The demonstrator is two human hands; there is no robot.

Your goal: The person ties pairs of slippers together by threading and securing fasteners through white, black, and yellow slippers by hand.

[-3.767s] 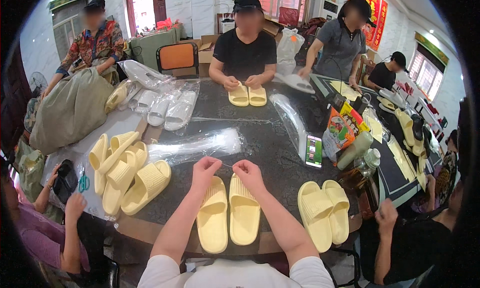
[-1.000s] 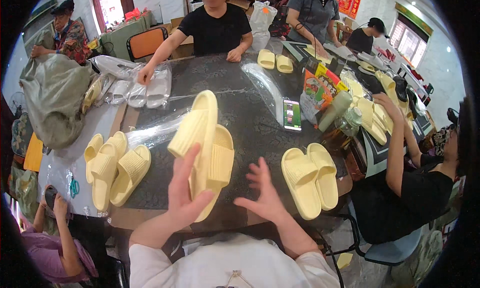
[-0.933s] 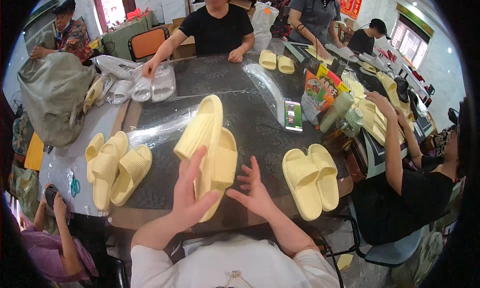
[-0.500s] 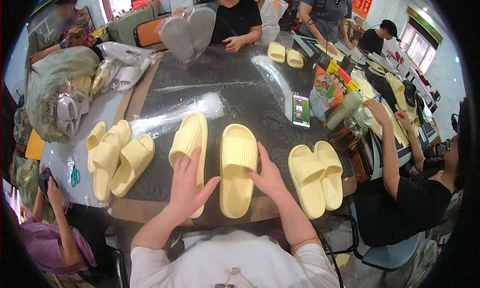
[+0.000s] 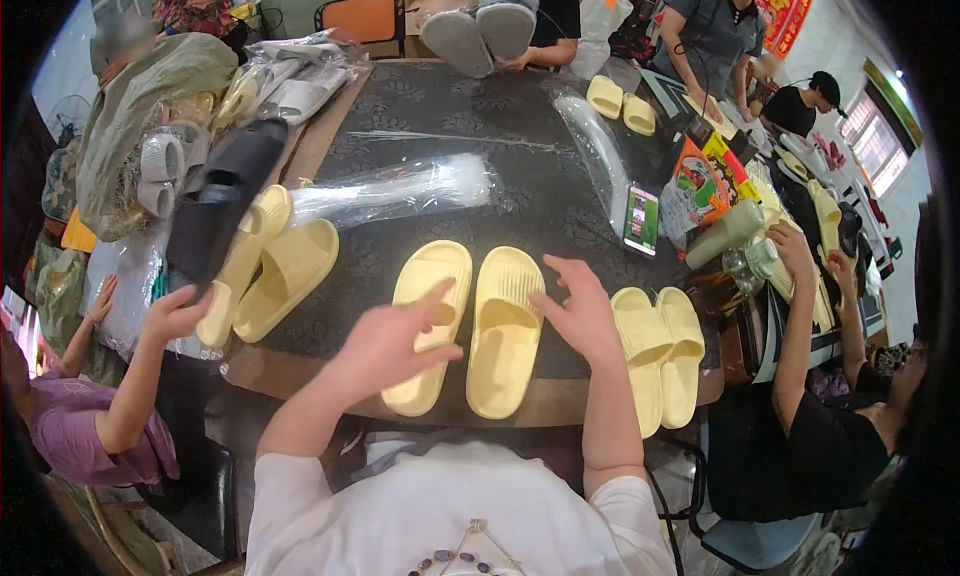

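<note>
Two pale yellow slippers lie side by side before me at the table's near edge, soles down and toes pointing away. Over the left slipper [image 5: 428, 276] hovers my left hand [image 5: 385, 344], fingers apart and a little blurred, hiding part of its strap and footbed. Beside the strap of the right slipper [image 5: 505, 351] is my right hand [image 5: 582, 311], open, its thumb at the strap's edge; whether it touches I cannot tell. To the right rests another yellow pair [image 5: 645, 361]. More yellow slippers [image 5: 285, 281] lie at the left.
A person at the left holds up a black slipper [image 5: 222, 201]. Clear plastic bags [image 5: 400, 201] lie across the dark tabletop [image 5: 450, 106]. A phone [image 5: 641, 221] and bottles [image 5: 725, 236] stand at the right. A person opposite holds bagged grey slippers [image 5: 480, 36].
The left slipper has turned flat and lies closer to the right one. Both my hands have loosened from the slippers. A black slipper has come up at the left in another person's hand.
</note>
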